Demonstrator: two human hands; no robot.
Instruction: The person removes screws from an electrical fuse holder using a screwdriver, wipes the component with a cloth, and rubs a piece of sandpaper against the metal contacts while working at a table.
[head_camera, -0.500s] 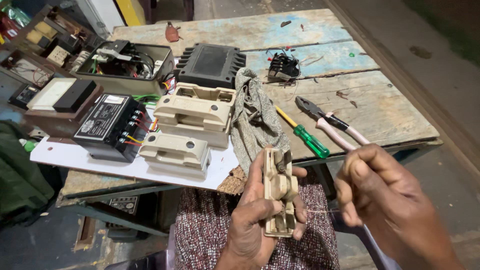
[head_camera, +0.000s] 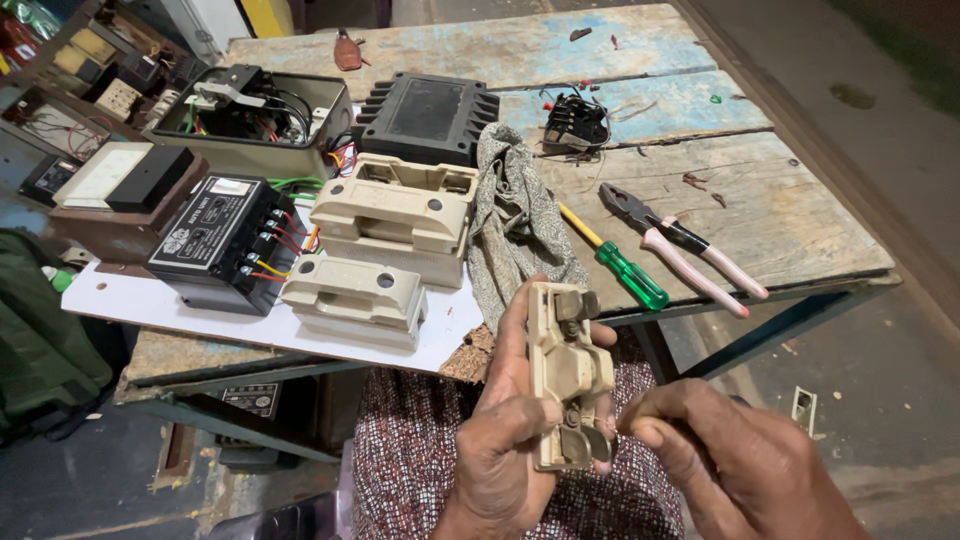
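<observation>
The wooden table (head_camera: 640, 215) fills most of what I see, its worn planks running off the top edge. On it a white board (head_camera: 200, 318) carries two cream fuse holders (head_camera: 390, 220) and a black box with coloured wires (head_camera: 222, 238); the board's left end is cut off behind a dark green bag (head_camera: 40, 340). Behind them sits an open case of wiring (head_camera: 250, 115), too tangled to read, and a black finned block (head_camera: 428, 118). A grey cloth (head_camera: 515, 220) lies crumpled, covering the screwdriver's tip; its green handle (head_camera: 630, 275) shows beside pink-handled pliers (head_camera: 690, 250).

Over my lap, my left hand (head_camera: 500, 440) is clasped around a cream fuse carrier (head_camera: 565, 375), held upright, thumb across its front. My right hand (head_camera: 740, 460) has fingertips pinched together at the carrier's lower end; whatever they grip is too thin to make out.
</observation>
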